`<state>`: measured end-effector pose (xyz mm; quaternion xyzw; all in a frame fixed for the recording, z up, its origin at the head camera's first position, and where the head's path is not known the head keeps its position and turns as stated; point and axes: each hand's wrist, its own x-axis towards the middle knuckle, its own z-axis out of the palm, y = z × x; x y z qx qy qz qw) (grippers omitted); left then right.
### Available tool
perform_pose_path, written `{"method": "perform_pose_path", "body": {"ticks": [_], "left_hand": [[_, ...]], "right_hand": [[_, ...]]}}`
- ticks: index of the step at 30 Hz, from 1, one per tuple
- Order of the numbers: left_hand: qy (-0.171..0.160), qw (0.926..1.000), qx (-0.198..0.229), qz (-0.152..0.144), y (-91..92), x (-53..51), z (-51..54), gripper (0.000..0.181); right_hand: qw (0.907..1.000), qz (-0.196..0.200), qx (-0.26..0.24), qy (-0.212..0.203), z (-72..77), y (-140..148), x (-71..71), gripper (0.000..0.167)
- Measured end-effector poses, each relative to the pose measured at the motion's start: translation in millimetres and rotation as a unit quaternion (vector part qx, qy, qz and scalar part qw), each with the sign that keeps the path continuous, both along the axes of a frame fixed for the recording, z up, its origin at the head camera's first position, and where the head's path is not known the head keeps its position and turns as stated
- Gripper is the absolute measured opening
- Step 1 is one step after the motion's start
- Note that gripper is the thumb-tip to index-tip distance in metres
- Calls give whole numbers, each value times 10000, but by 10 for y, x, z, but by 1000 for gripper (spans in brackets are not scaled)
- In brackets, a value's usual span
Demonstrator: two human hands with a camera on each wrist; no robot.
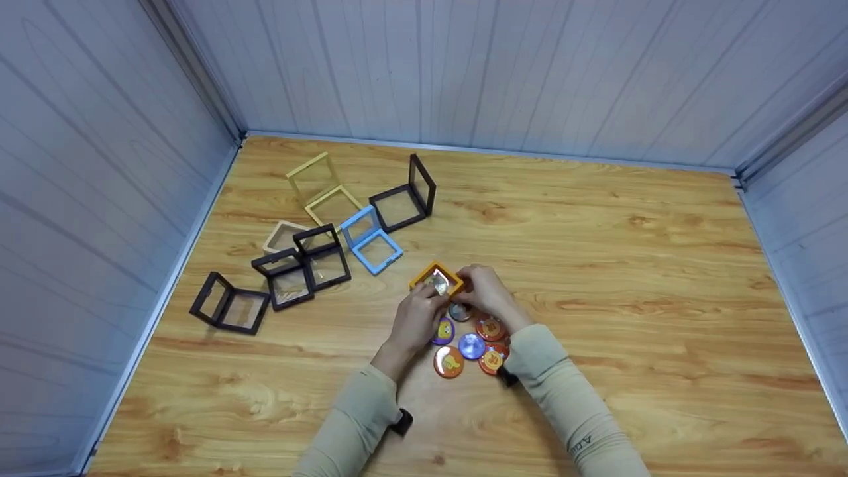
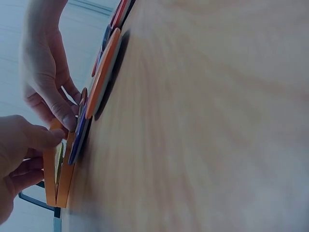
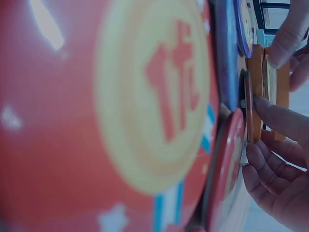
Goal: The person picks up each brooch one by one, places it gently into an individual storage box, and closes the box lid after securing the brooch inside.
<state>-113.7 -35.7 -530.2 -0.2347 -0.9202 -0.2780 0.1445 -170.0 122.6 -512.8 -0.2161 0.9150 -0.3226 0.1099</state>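
Left hand [image 1: 416, 319] and right hand [image 1: 489, 291], fingers pinching the orange square plastic frame [image 1: 438, 273], its halves ajar: closing it, seemingly; next calls for even pressure!

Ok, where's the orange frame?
In the head view, the orange frame is near the middle, between left hand and right hand, above the badges and lower right of the blue frame.

There are eight square frames [image 1: 424, 271] in all, four of them black, and at least six round badges [image 1: 449, 362].
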Motion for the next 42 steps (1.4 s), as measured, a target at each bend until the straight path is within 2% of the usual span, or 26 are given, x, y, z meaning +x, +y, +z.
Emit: {"method": "perform_pose_path", "body": {"ticks": [7,15,20,24,28,32,38,42], "left_hand": [[-363,9989,-297,47,35,-8,20,15],[-494,9973,-537,-19,27,-11,59,15],[-765,9954,-570,-102,-9,1,108,16],[-691,9959,-555,-175,-44,9,153,17],[-452,9971,-588,-164,-87,-2,208,18],[-329,9976,-598,-137,-142,-33,264,18],[-219,9977,-639,-48,-246,-116,346,20],[-144,9980,-609,48,-346,-200,398,19]], "right_hand": [[9997,-59,-48,-245,-1,0,-1,30],[9997,114,-222,-45,31,26,14,30],[9999,-41,-108,-91,77,39,34,32],[10000,-57,-67,7,113,51,51,31],[9989,263,60,380,128,61,55,29],[9940,695,253,803,138,70,57,26],[9829,1358,448,1161,139,58,49,19],[9719,1671,500,1582,111,53,33,13]]}}
